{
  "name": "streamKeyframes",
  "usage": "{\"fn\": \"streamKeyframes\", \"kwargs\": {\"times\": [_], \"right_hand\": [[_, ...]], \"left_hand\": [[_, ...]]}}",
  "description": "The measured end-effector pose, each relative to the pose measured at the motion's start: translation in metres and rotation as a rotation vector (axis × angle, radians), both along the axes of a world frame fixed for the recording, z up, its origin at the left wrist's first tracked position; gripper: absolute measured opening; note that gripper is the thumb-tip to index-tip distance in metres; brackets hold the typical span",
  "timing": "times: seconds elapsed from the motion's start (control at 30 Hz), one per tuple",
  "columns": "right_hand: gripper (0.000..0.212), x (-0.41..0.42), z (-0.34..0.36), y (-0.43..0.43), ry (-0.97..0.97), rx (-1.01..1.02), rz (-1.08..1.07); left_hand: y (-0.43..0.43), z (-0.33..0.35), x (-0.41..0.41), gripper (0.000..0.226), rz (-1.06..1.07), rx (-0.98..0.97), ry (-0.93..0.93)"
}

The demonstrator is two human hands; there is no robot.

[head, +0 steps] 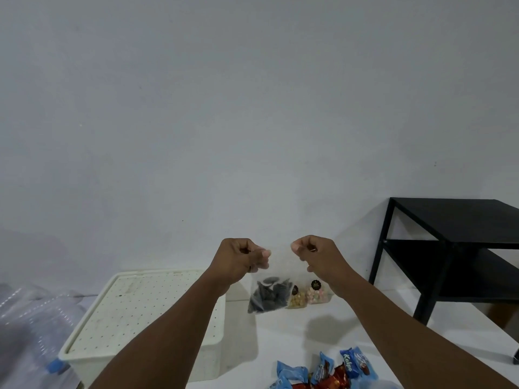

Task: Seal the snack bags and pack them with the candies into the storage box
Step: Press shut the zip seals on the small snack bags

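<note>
A clear zip bag of dark snacks (pixel 268 294) hangs in the air in front of me. My left hand (pixel 241 258) pinches its top left corner and my right hand (pixel 314 252) pinches its top right corner. Behind the bag, two small clear snack bags with dark round labels stand near the wall: one with yellowish pieces (pixel 297 300), one with pastel pieces (pixel 317 294). Blue and red wrapped candies (pixel 325 372) lie on the white surface at the bottom. The white storage box (pixel 213 349) with a dotted lid on it sits at the left, partly under my left forearm.
A black two-tier side table (pixel 455 248) stands at the right. Clear plastic water bottles with a blue cap (pixel 31 332) lie at the far left. A plain white wall fills the background.
</note>
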State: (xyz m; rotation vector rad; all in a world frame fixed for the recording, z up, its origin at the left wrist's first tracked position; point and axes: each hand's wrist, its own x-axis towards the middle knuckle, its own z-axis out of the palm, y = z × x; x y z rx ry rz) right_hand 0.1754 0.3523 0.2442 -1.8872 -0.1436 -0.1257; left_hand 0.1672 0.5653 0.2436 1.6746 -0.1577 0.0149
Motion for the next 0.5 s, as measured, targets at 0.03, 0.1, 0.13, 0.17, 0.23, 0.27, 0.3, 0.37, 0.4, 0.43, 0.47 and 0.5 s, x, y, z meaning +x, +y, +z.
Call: {"fn": "streamKeyframes", "kwargs": {"times": [0.03,0.1,0.13,0.17,0.23,0.27,0.3,0.37,0.4,0.43,0.47,0.5], "right_hand": [[0.018,-0.0001,-0.0008,-0.0025,0.002,-0.018,-0.001],[0.022,0.0001,-0.0029,-0.0066,-0.005,-0.036,-0.008],[0.022,0.0005,-0.0034,-0.0076,-0.012,-0.038,-0.014],[0.021,0.0007,-0.0029,-0.0080,-0.020,-0.041,-0.017],[0.020,0.0027,-0.0027,-0.0076,-0.031,-0.055,-0.025],[0.020,0.0026,-0.0012,-0.0075,-0.032,-0.063,-0.031],[0.019,0.0014,0.0010,-0.0076,-0.032,-0.059,-0.030],[0.019,-0.0011,0.0042,-0.0080,-0.026,-0.022,-0.013],[0.018,-0.0023,0.0044,-0.0080,-0.024,-0.003,-0.011],[0.018,-0.0030,0.0038,-0.0072,-0.029,0.007,-0.027],[0.018,-0.0027,0.0020,-0.0051,-0.041,0.001,-0.075],[0.020,-0.0016,0.0001,-0.0026,-0.053,-0.009,-0.147]], "left_hand": [[0.0003,-0.0009,-0.0005,0.025,-0.003,-0.006,0.004],[0.0013,-0.0029,-0.0014,0.025,-0.002,-0.016,0.019],[0.0015,-0.0036,-0.0017,0.025,0.000,-0.022,0.030],[0.0013,-0.0044,-0.0020,0.025,-0.001,-0.035,0.044],[0.0010,-0.0051,-0.0026,0.026,-0.004,-0.065,0.070],[0.0011,-0.0051,-0.0025,0.026,-0.001,-0.080,0.080],[0.0017,-0.0053,-0.0023,0.026,0.003,-0.091,0.085],[0.0029,-0.0051,-0.0016,0.024,0.013,-0.082,0.078],[0.0024,-0.0047,-0.0013,0.024,0.021,-0.070,0.066],[0.0012,-0.0042,-0.0013,0.023,0.034,-0.061,0.047],[-0.0009,-0.0037,-0.0011,0.022,0.051,-0.056,0.023],[-0.0038,-0.0032,-0.0008,0.021,0.068,-0.051,-0.003]]}}
